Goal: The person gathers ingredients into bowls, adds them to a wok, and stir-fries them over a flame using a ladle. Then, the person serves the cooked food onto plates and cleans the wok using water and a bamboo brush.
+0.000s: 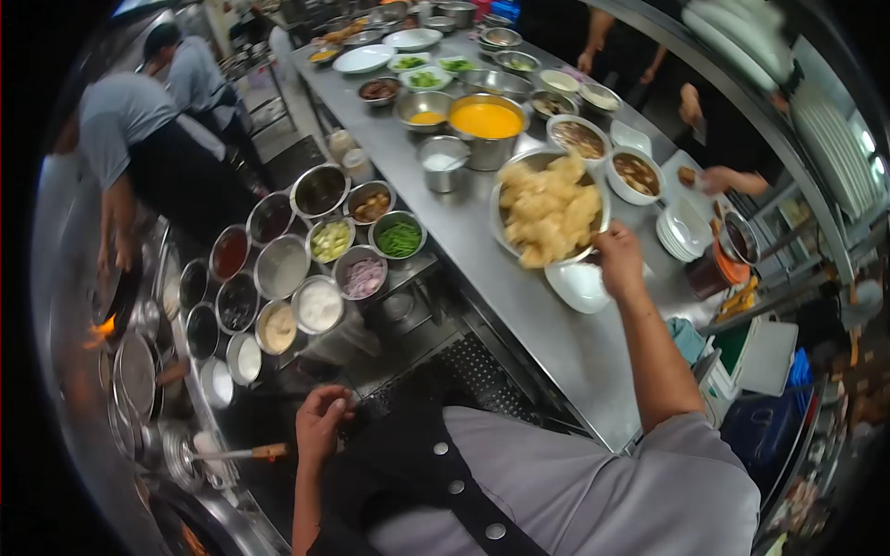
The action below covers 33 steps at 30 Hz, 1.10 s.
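Observation:
My right hand (619, 259) grips the near rim of a metal bowl (499, 221) heaped with golden fried pieces (549, 211). The bowl is over the steel counter, beside a white bowl (580, 285) that it partly covers. Whether its base touches the counter is hidden. Low in front of my apron, my left hand (324, 419) hangs with loosely bent fingers and nothing visible in it. Nearest to that hand are the metal tubs of white powder (318, 308) and pale brown powder (277, 328).
A pot of orange liquid (487, 119), soup bowls (636, 176) and stacked white bowls (681, 230) stand on the counter (593, 371). Ingredient tubs (400, 237) crowd the left station, near a burner flame (104, 327). Co-workers (148, 139) stand left; another person's hand (718, 181) reaches in at right.

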Available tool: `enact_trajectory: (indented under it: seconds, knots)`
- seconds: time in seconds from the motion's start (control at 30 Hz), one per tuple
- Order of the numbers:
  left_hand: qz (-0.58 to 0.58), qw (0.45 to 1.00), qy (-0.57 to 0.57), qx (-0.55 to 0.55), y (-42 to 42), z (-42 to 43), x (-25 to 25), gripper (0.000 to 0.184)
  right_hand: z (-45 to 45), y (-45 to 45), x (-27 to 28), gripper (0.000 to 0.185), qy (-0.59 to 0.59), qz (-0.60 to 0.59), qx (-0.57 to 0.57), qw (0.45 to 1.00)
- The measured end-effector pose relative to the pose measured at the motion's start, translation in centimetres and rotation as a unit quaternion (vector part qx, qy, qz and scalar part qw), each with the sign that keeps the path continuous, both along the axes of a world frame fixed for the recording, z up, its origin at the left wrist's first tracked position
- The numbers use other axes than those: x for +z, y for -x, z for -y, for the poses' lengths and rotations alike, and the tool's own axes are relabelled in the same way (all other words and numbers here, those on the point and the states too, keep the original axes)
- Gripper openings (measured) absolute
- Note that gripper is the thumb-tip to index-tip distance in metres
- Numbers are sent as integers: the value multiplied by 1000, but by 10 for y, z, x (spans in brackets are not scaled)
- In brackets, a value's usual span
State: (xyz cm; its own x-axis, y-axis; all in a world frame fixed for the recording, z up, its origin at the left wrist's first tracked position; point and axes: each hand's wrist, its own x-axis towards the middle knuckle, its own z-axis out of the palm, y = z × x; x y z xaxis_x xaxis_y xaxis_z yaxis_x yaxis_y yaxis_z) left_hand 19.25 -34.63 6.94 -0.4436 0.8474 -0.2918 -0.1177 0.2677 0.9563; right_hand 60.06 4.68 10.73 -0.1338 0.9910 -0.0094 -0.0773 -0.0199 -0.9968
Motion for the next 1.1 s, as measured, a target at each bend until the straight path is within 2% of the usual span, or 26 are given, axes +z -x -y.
enact_trajectory:
  seconds: [0.03, 0.1, 0.17, 0.27, 0.33, 0.37, 0.4, 0.43, 0.5, 0.53, 0.57, 0.6, 0.63, 0.67, 0.7, 0.73, 0.77, 0.8, 0.83, 0.87, 0.9, 0.97, 1.0, 1.03, 1.1]
  knots:
    - [0, 1000, -5, 17, 3, 7, 11, 26, 16, 31, -7, 7, 5, -3, 56, 998]
    - [27, 998, -52, -16, 6, 21, 37, 30, 67, 107, -4, 2, 50, 29, 167, 984]
    - [61, 995, -66, 34, 14, 48, 62, 33, 135, 191, -6, 2, 129, -69, 265, 953]
    - [153, 972, -83, 158, 42, 121, 79, 35, 244, 305, 11, 6, 160, -71, 434, 884]
    - [137, 949, -85, 270, 63, 179, 76, 28, 309, 366, 3, 3, 177, -61, 522, 832]
    - [126, 932, -133, 314, 69, 210, 89, 20, 344, 402, 0, 2, 188, -56, 554, 809]
    - [115, 911, -138, 371, 81, 250, 84, 18, 385, 429, 15, 4, 190, -43, 583, 788]
    - [106, 889, -140, 424, 91, 293, 77, 16, 422, 455, 19, 5, 195, -44, 623, 757]
    - [118, 838, -180, 501, 102, 377, 91, 16, 475, 502, 22, 10, 211, -66, 741, 634]
    - [110, 809, -199, 542, 108, 414, 96, 12, 503, 515, 41, 17, 195, -64, 768, 607]
    - [88, 782, -195, 585, 112, 451, 109, 8, 516, 533, 36, 27, 155, -16, 777, 609]
    - [51, 752, -194, 628, 118, 482, 120, 7, 523, 549, 23, 37, -60, 71, 772, 629]
    - [15, 724, -191, 663, 127, 513, 130, 6, 529, 564, 4, 47, -273, 149, 720, 620]
    - [-52, 699, -159, 695, 139, 547, 133, 5, 532, 572, -23, 47, -273, 147, 724, 616]
    - [-117, 671, -126, 721, 153, 581, 131, 8, 531, 576, -58, 53, -395, 228, 670, 586]
    - [-162, 674, -20, 721, 168, 623, 125, 12, 529, 579, -85, 59, -507, 304, 598, 540]
    - [-204, 669, 87, 710, 184, 657, 115, 16, 526, 581, -102, 59, -506, 306, 600, 539]
    - [-202, 670, 88, 709, 197, 678, 104, 16, 525, 583, -113, 58, -420, 341, 640, 546]
    - [-366, 622, 210, 659, 210, 695, 94, 17, 523, 585, -120, 58, -332, 371, 672, 548]
    - [-515, 543, 322, 580, 220, 708, 89, 18, 519, 588, -124, 52, -321, 322, 659, 599]
    - [-516, 542, 321, 580, 227, 716, 89, 18, 520, 584, -100, 56, -338, 330, 640, 606]
    - [-561, 473, 348, 584, 238, 727, 88, 15, 520, 573, -62, 58, -291, 328, 655, 616]
    - [-608, 416, 326, 592, 245, 735, 91, 13, 521, 565, -40, 61, -293, 310, 661, 618]
    - [-610, 418, 322, 591, 248, 739, 103, 13, 525, 561, -14, 61, -293, 310, 658, 621]
    - [-627, 399, 316, 589, 242, 738, 137, 13, 540, 560, 32, 60, -245, 293, 709, 593]
